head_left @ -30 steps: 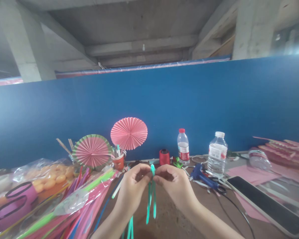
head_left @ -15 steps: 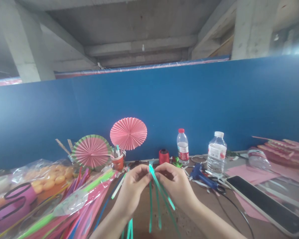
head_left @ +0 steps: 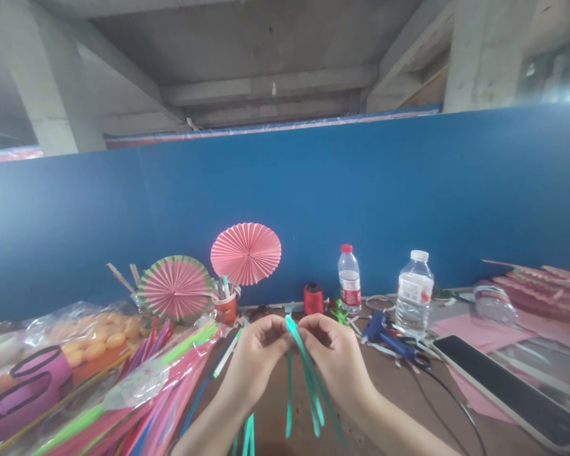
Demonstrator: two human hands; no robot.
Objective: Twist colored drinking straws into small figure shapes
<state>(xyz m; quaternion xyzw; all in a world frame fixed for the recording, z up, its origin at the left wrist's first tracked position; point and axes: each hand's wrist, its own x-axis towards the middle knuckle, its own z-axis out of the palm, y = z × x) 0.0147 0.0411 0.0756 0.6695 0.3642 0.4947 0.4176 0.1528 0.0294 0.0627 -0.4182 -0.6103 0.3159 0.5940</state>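
Between my two hands, at the middle of the table, hangs a bunch of teal pipe cleaners [head_left: 308, 380], gathered at the top with several ends dangling. My left hand [head_left: 261, 354] pinches the bunch near its top from the left side. From the right, the thumb and fingers of my right hand [head_left: 335, 354] close on the same spot. Below my left wrist more teal pipe cleaners [head_left: 249, 434] lie at the table's front.
Left are plastic-wrapped coloured pipe cleaners [head_left: 137, 392] and a bag of orange balls [head_left: 99, 329]. Pleated paper fans [head_left: 246, 253] stand behind. A red thread spool [head_left: 313, 299], water bottles [head_left: 414, 294], a blue glue gun [head_left: 389, 335] and a phone [head_left: 508, 386] sit to the right.
The dangling teal ends have swung closer together, and one that stuck out to the right now hangs lower. Both hands keep nearly the same place and pinch.
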